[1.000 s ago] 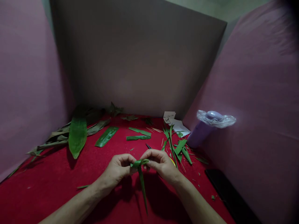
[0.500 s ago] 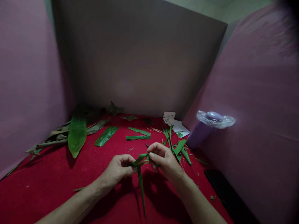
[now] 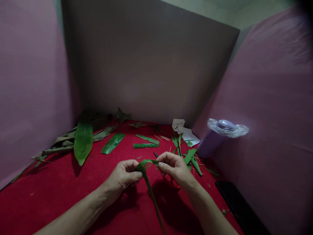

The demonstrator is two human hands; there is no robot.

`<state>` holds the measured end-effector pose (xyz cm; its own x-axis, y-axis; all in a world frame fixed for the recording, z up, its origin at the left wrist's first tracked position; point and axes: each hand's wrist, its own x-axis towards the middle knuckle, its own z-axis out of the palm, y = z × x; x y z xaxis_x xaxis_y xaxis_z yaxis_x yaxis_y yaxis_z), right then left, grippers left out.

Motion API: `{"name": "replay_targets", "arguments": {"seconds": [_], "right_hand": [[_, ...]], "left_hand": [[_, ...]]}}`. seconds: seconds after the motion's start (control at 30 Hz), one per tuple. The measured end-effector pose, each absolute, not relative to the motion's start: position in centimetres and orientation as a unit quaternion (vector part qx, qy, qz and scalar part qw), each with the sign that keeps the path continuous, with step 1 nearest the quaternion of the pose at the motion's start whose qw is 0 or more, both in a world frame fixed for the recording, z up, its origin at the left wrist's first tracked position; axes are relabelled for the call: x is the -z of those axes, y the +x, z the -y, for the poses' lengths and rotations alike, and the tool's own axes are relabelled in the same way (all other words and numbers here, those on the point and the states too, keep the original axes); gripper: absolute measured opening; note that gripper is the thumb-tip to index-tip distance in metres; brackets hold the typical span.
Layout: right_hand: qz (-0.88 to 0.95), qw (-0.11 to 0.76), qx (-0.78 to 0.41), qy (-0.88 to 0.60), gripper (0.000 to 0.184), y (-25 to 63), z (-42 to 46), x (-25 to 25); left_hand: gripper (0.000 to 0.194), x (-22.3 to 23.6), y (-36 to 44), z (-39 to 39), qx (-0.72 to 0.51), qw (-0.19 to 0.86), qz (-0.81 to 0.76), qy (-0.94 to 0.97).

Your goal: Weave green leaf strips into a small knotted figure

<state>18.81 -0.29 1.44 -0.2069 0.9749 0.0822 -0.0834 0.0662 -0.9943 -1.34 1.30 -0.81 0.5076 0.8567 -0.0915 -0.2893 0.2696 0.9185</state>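
A folded green leaf strip [image 3: 146, 163] is held above the red cloth between both hands. Its upper part bends into a loop, and a long narrow tail hangs down toward the bottom of the view. My left hand [image 3: 126, 176] pinches the strip at the fold, thumb in front. At the loop's other side, my right hand [image 3: 174, 168] grips the strip's end between thumb and fingers. Behind the right hand pokes the dark tip of a tool [image 3: 156, 154], mostly hidden, with a bit of orange-red [image 3: 178, 187] under the palm.
A red cloth [image 3: 49, 199] covers the surface. Leaf pieces [image 3: 113, 143] and a broad leaf [image 3: 83, 143] lie left and behind, cut strips [image 3: 190, 156] and white paper [image 3: 188, 135] right. A purple bottle [image 3: 211, 142] and a black flat object [image 3: 241, 209] stand and lie along the right wall.
My right hand moved up and right, drawing the strip's end outward, then came slightly lower. The loop looks wider, and the hanging tail now slants farther right. My left hand keeps its pinch.
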Motion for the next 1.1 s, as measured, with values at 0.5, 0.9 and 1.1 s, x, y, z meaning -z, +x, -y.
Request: {"name": "replay_targets", "arguments": {"seconds": [0.5,0.9,1.1], "right_hand": [[0.761,0.372,-0.258,-0.463,0.012,16.7,2.0,-2.4],[0.779,0.395,-0.088,-0.48,0.011,17.3,3.2,-8.6],[0.789,0.275,-0.139,-0.531,0.015,15.8,2.8,-8.3]], "left_hand": [[0.016,0.5,-1.1,-0.7,-0.386,0.708,-0.321,0.497],[0.009,-0.3,-1.3,-0.6,-0.441,0.647,-0.306,0.541],[0.012,-0.3,-0.9,-0.2,-0.46,0.587,-0.307,0.591]]}}
